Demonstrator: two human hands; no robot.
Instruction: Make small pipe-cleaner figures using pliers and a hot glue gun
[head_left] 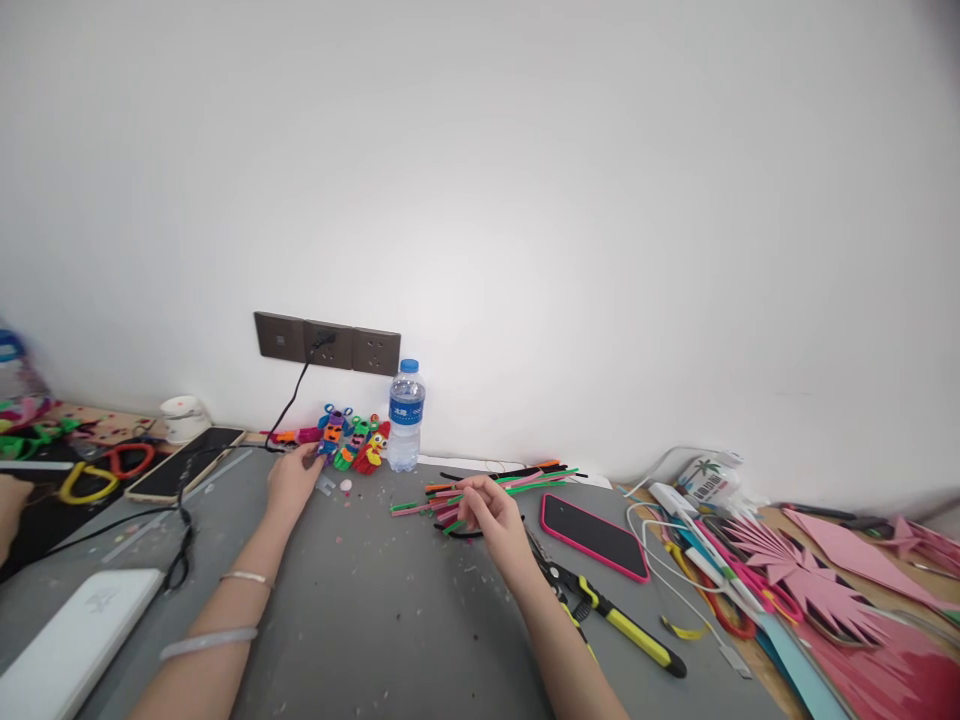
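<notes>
At the back of the grey mat, my left hand (292, 482) has its fingertips closed on the lower edge of a small fuzzy pipe-cleaner figure (332, 432) in orange, purple and blue. Beside it stand a green and pink figure (351, 446) and a red one with a yellow face (373, 450). My right hand (491, 512) is over a loose bundle of pipe cleaners (536, 482) in green, pink, orange and black. Its fingers are curled, thumb against forefinger; whether a pipe cleaner is between them cannot be made out.
A water bottle (406, 420) stands against the wall. Yellow-handled pliers (622, 625) and a pink-cased phone (594, 537) lie at right, near cables and pink paper cutouts (806, 580). On the left are a white power bank (82, 640), another phone (187, 465), scissors (90, 483) and a person's hand (11, 510).
</notes>
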